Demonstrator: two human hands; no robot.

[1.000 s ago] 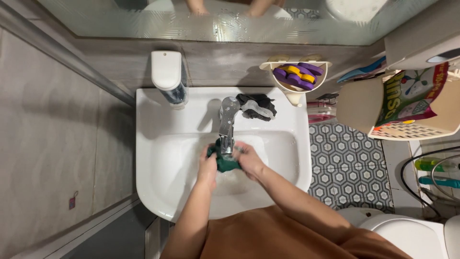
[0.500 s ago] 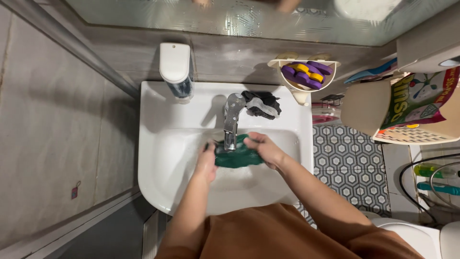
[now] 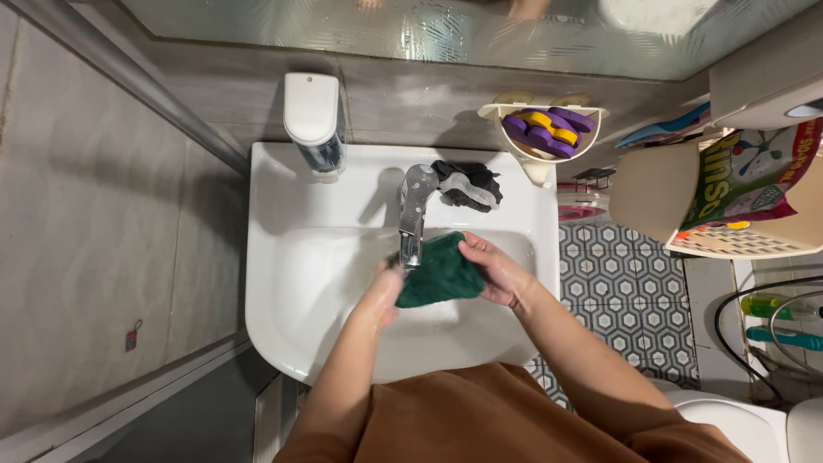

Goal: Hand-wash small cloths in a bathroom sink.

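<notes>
Both hands clamp green cloth (image 3: 437,270) under the tap (image 3: 413,214).
Left hand (image 3: 383,291) grips its near-left end, right hand (image 3: 497,270) its far-right; rinsing step, wringing likely next.

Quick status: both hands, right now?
Left hand: closed on the green cloth.
Right hand: closed on the same cloth.

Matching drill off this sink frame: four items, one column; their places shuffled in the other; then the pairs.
Items:
1. green cloth
2. dark crumpled cloth
3. white soap dispenser
4. purple and yellow pieces

Places:
A. sink back-left corner
B. cream holder on the wall
C. between left hand and right hand, below the tap
D. sink ledge, right of the tap

Pairs: 1-C, 2-D, 3-A, 4-B
</notes>
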